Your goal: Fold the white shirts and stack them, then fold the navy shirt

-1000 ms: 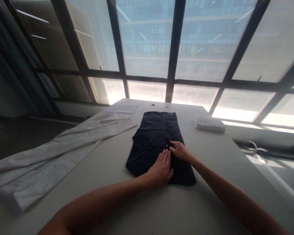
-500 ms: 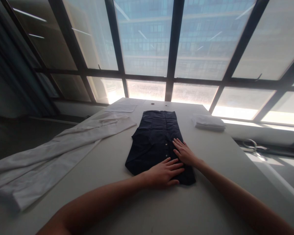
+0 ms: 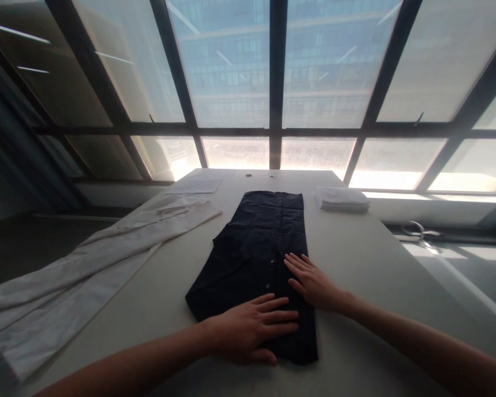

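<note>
A dark navy garment with small buttons, seemingly a shirt (image 3: 248,248), lies folded into a long strip on the white table (image 3: 355,259). My left hand (image 3: 254,328) rests flat across its near end, fingers spread and pointing right; it hides part of the lower edge. Just beyond it, my right hand (image 3: 312,281) lies flat on the right edge of the cloth, its fingers stretched toward the far left. Two pale buttons show on the fabric left of my right fingers. Neither hand grips anything.
Long white garments (image 3: 107,253) lie along the table's left side. A stack of folded white cloth (image 3: 342,199) sits at the back right, and a flat white sheet (image 3: 195,186) at the back left. A silvery ring-shaped object (image 3: 415,229) is beyond the right edge. Windows (image 3: 318,66) rise behind.
Both hands and the navy shirt now sit nearer and lower in view, the shirt slid toward me. The view has also shifted slightly to the right. Both hands stay flat on the cloth.
</note>
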Available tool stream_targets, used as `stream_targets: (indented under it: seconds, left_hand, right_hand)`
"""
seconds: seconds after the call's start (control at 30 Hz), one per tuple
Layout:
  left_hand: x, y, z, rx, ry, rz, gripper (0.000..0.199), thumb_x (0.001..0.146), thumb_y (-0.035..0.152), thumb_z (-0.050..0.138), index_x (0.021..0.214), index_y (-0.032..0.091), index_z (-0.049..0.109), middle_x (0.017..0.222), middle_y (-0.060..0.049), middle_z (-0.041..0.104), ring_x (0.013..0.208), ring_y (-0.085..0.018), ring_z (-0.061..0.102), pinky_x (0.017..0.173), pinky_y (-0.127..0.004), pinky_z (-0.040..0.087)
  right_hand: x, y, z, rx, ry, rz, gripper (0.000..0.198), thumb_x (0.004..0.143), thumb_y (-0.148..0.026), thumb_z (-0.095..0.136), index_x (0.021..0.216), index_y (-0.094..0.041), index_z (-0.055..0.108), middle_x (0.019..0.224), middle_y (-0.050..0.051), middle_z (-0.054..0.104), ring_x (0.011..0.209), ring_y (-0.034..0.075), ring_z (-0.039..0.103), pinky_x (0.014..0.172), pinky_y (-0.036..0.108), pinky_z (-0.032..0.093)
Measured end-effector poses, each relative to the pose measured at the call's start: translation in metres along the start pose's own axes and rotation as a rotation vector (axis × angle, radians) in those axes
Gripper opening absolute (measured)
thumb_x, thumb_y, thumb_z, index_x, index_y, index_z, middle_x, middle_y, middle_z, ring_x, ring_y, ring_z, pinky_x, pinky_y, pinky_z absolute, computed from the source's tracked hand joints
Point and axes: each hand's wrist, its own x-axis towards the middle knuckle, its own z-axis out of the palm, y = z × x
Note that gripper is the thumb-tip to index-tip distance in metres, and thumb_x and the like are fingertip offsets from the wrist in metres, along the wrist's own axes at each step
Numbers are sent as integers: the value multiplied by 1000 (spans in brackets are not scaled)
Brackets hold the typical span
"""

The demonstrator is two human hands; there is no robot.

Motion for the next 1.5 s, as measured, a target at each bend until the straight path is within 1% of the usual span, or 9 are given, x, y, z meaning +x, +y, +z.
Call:
stream_targets:
  seconds: [0.17, 0.3, 0.57, 0.93, 1.03, 1.1, 1.2, 1.37, 1.5]
  left_hand:
    - [-1, 0, -1, -2, -38, -2, 70, 100, 54, 49, 160, 28, 25, 165, -4, 24, 153, -31, 13, 125, -53, 10]
    - [0, 1, -3, -22, -36, -8, 70, 100, 54, 50, 160, 27, 26, 165, -4, 26, 153, -31, 13, 125, -53, 10]
    - [-1, 0, -2, -65, -10, -22, 68, 100, 53, 50, 160, 29, 26, 164, -3, 28, 153, -31, 14, 125, -52, 12]
    - [-4, -5, -1, -79, 24, -13, 63, 102, 39, 50, 160, 29, 26, 161, -2, 35, 151, -30, 21, 124, -49, 17]
    - [-3, -4, -2, -81, 31, -14, 61, 103, 38, 47, 159, 29, 27, 161, -2, 35, 151, -29, 22, 125, -49, 18]
    - [-3, -3, -3, -87, 34, -15, 56, 105, 35, 41, 159, 28, 28, 161, -1, 35, 152, -28, 21, 125, -48, 17]
    - [-2, -2, -5, -93, 35, -15, 52, 107, 31, 36, 159, 27, 30, 161, -1, 34, 152, -26, 19, 125, -48, 17]
    - [-1, -3, -4, -90, 18, -17, 61, 103, 36, 48, 160, 28, 27, 161, -2, 34, 152, -28, 20, 125, -49, 16]
    - [-1, -3, -3, -83, 5, -26, 66, 101, 40, 52, 160, 29, 24, 162, -3, 33, 152, -30, 19, 125, -50, 16]
  right_hand:
    - [30, 52, -19, 70, -68, -153, 57, 107, -46, 30, 160, -26, 26, 165, 2, 24, 153, 19, 16, 126, 44, 11]
    - [65, 104, -26, 59, -105, -135, 57, 106, -49, 28, 159, -28, 28, 164, 1, 25, 152, 20, 17, 125, 44, 10]
    - [128, 188, -29, -81, -96, 74, 61, 104, -51, 27, 160, -25, 27, 166, 5, 18, 153, 22, 12, 123, 44, 11]
    - [195, 258, -34, -188, -71, 493, 61, 105, -44, 26, 159, -18, 27, 167, 9, 18, 153, 22, 16, 122, 47, 15]
    - [208, 264, -36, -196, -48, 566, 61, 104, -42, 26, 158, -12, 29, 166, 14, 21, 152, 26, 19, 120, 50, 19]
    - [215, 257, -34, -205, -23, 605, 60, 104, -40, 24, 155, -9, 33, 165, 18, 23, 152, 29, 20, 119, 54, 20]
    - [226, 231, -22, -201, 32, 635, 63, 104, -43, 20, 152, -5, 36, 164, 21, 21, 152, 32, 14, 119, 59, 15]
    - [244, 187, 3, -120, 58, 654, 75, 103, -55, 18, 156, -3, 27, 165, 22, 17, 153, 32, 11, 121, 56, 7]
    - [254, 195, 0, -121, 48, 664, 74, 103, -55, 18, 157, -6, 27, 166, 19, 17, 153, 31, 11, 121, 55, 8]
